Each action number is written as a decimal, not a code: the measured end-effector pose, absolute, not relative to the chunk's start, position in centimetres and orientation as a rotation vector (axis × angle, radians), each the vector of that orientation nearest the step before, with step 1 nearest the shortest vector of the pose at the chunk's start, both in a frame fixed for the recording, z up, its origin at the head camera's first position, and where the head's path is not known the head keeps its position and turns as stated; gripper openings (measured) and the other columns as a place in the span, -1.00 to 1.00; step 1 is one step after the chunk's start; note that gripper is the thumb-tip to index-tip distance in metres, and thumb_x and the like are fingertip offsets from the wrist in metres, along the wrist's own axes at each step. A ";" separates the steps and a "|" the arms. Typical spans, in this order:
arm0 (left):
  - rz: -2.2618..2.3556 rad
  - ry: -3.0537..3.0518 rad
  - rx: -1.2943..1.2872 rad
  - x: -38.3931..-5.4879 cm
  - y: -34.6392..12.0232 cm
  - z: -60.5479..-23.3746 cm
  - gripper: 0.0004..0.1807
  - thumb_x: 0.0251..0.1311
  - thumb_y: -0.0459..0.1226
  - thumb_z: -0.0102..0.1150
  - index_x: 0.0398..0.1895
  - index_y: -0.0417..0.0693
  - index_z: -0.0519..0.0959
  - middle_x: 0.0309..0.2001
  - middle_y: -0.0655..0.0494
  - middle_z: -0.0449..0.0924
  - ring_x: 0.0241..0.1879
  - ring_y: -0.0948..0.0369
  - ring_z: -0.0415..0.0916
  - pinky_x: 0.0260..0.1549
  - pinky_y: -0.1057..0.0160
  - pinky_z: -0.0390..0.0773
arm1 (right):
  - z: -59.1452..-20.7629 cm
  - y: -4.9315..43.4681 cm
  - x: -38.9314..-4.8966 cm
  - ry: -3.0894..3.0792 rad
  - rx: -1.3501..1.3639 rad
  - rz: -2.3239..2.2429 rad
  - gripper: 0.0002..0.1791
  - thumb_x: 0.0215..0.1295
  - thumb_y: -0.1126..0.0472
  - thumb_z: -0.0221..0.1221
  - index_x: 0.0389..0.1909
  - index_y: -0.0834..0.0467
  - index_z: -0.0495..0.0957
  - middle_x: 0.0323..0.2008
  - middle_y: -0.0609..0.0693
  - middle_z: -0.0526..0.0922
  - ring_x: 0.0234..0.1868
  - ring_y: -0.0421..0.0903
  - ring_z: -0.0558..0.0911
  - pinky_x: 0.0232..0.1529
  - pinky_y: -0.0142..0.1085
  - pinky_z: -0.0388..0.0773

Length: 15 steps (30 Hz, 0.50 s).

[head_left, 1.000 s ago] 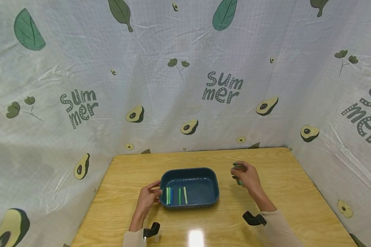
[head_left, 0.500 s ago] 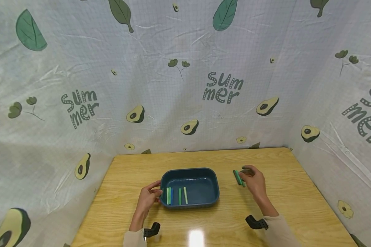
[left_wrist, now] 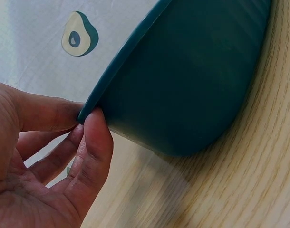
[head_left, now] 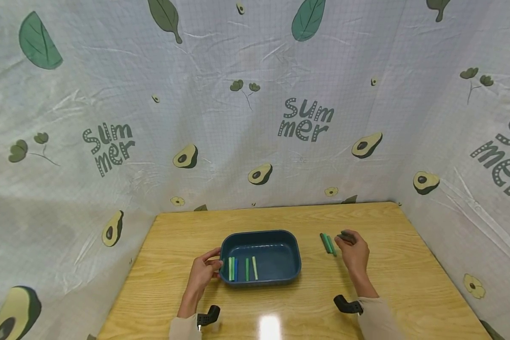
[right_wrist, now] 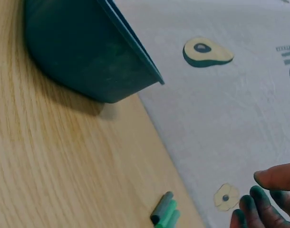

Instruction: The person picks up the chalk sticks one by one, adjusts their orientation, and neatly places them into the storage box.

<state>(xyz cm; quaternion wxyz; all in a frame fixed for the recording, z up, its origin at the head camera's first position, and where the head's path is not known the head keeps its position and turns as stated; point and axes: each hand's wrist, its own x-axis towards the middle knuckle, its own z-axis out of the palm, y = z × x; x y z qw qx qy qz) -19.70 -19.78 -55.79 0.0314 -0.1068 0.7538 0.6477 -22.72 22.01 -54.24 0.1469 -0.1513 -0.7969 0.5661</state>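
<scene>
My left hand point(head_left: 204, 271) pinches the left rim of a dark teal plastic box point(head_left: 278, 283), thumb and fingers on either side in the left wrist view. Chalk sticks lie apart inside: pale green point(head_left: 231, 269), blue point(head_left: 236, 270), mid green point(head_left: 247, 270) and another pale one point(head_left: 255, 268). On the table, right of the box, three green chalk sticks point(head_left: 328, 243) lie side by side, the leftmost darkest. Just to their right hovers my right hand point(head_left: 355, 252). Its thumb and green-stained fingers point(right_wrist: 262, 197) stand apart, and nothing shows between them.
The wooden table point(head_left: 280, 219) ends at the back against a white printed sheet point(head_left: 221, 179). That sheet also rises at both sides. A glare spot point(head_left: 269, 327) shines near the front.
My right hand has moved off the green chalk sticks to the right, uncovering all three on the table. The left hand and the box have stayed put.
</scene>
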 end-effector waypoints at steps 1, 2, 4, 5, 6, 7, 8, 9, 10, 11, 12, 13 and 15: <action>1.994 2.325 -0.331 -19.7 -19.8 -55.7 -0.49 0.26 -0.48 0.12 0.31 -0.22 0.45 0.22 -0.22 0.47 -0.16 0.11 0.57 -0.45 0.22 0.62 | -54.4 21.9 -22.8 -2.275 -0.447 1.619 -0.60 0.32 0.21 0.24 0.14 0.24 0.52 0.01 0.25 0.66 -0.38 -0.64 0.48 -0.29 -0.61 0.50; 1.995 2.325 -0.332 -19.7 -19.8 -55.7 -0.49 0.26 -0.48 0.12 0.31 -0.22 0.45 0.22 -0.22 0.47 -0.16 0.12 0.57 -0.45 0.22 0.62 | -54.6 21.8 -22.8 -2.263 -0.459 1.609 -0.61 0.32 0.21 0.24 0.12 0.24 0.52 0.00 0.25 0.67 -0.38 -0.64 0.47 -0.30 -0.63 0.48; 1.998 2.323 -0.333 -19.7 -19.7 -55.6 -0.49 0.26 -0.48 0.12 0.30 -0.21 0.46 0.21 -0.22 0.47 -0.16 0.12 0.57 -0.44 0.23 0.62 | -55.0 21.7 -22.9 -2.234 -0.487 1.595 -0.63 0.31 0.21 0.25 0.10 0.24 0.53 -0.01 0.26 0.67 -0.38 -0.64 0.46 -0.33 -0.66 0.45; 1.998 2.323 -0.332 -19.7 -19.7 -55.6 -0.50 0.25 -0.48 0.12 0.30 -0.21 0.46 0.21 -0.22 0.47 -0.16 0.12 0.56 -0.44 0.23 0.62 | -55.2 21.6 -22.9 -2.221 -0.502 1.588 -0.64 0.31 0.21 0.25 0.09 0.24 0.54 -0.02 0.26 0.67 -0.38 -0.64 0.45 -0.34 -0.67 0.43; 1.999 2.323 -0.331 -19.7 -19.7 -55.7 -0.50 0.25 -0.49 0.11 0.30 -0.21 0.46 0.21 -0.22 0.47 -0.16 0.12 0.57 -0.44 0.23 0.62 | -55.4 21.5 -23.0 -2.210 -0.516 1.576 -0.64 0.31 0.21 0.25 0.08 0.24 0.54 -0.02 0.26 0.68 -0.37 -0.62 0.45 -0.34 -0.68 0.42; 2.001 2.322 -0.331 -19.8 -19.7 -55.7 -0.50 0.25 -0.49 0.11 0.30 -0.22 0.46 0.21 -0.22 0.48 -0.17 0.12 0.57 -0.45 0.23 0.62 | -55.7 21.5 -23.0 -2.198 -0.532 1.568 -0.64 0.30 0.21 0.25 0.07 0.25 0.55 -0.03 0.26 0.68 -0.37 -0.59 0.46 -0.35 -0.69 0.42; 2.003 2.321 -0.331 -19.8 -19.7 -55.8 -0.50 0.25 -0.49 0.11 0.29 -0.22 0.46 0.20 -0.22 0.48 -0.17 0.11 0.57 -0.45 0.24 0.62 | -55.9 21.4 -23.1 -2.185 -0.542 1.560 -0.65 0.30 0.22 0.26 0.06 0.26 0.55 -0.04 0.27 0.69 -0.36 -0.56 0.47 -0.36 -0.70 0.42; 2.003 2.322 -0.331 -19.8 -19.7 -55.8 -0.50 0.25 -0.49 0.11 0.29 -0.22 0.46 0.20 -0.22 0.48 -0.17 0.11 0.57 -0.45 0.24 0.62 | -56.1 21.4 -23.2 -2.178 -0.556 1.548 -0.65 0.29 0.22 0.26 0.05 0.26 0.56 -0.05 0.27 0.69 -0.34 -0.53 0.48 -0.37 -0.70 0.41; 2.002 2.323 -0.332 -19.8 -19.7 -55.8 -0.50 0.25 -0.49 0.11 0.29 -0.22 0.46 0.20 -0.22 0.48 -0.17 0.11 0.57 -0.45 0.24 0.62 | -56.4 21.3 -23.2 -2.171 -0.569 1.535 -0.66 0.28 0.22 0.27 0.03 0.26 0.57 -0.06 0.27 0.70 -0.33 -0.49 0.50 -0.37 -0.70 0.40; 2.001 2.324 -0.333 -19.8 -19.7 -55.8 -0.50 0.25 -0.50 0.11 0.29 -0.23 0.46 0.20 -0.22 0.48 -0.18 0.12 0.57 -0.46 0.24 0.61 | -56.6 21.3 -23.3 -2.166 -0.578 1.526 -0.66 0.28 0.22 0.27 0.03 0.26 0.57 -0.08 0.27 0.70 -0.32 -0.45 0.52 -0.38 -0.70 0.40; 2.003 2.322 -0.334 -19.8 -19.7 -55.8 -0.50 0.25 -0.50 0.11 0.29 -0.22 0.46 0.20 -0.22 0.48 -0.18 0.12 0.57 -0.46 0.25 0.61 | -56.8 21.2 -23.3 -2.164 -0.587 1.517 -0.67 0.27 0.22 0.28 0.02 0.26 0.58 -0.08 0.26 0.71 -0.31 -0.42 0.53 -0.38 -0.69 0.40; 2.003 2.322 -0.334 -19.8 -19.7 -55.8 -0.50 0.25 -0.49 0.11 0.30 -0.23 0.46 0.20 -0.22 0.47 -0.18 0.13 0.56 -0.46 0.25 0.61 | -57.0 21.2 -23.3 -2.160 -0.598 1.517 -0.67 0.27 0.22 0.29 0.01 0.26 0.58 -0.09 0.26 0.71 -0.31 -0.41 0.54 -0.38 -0.69 0.40; 2.002 2.320 -0.335 -19.7 -19.7 -55.8 -0.49 0.25 -0.49 0.11 0.30 -0.22 0.46 0.20 -0.22 0.47 -0.18 0.13 0.56 -0.46 0.25 0.61 | -57.3 21.2 -23.3 -2.156 -0.613 1.517 -0.67 0.26 0.22 0.30 0.01 0.26 0.59 -0.10 0.26 0.72 -0.33 -0.42 0.54 -0.38 -0.67 0.40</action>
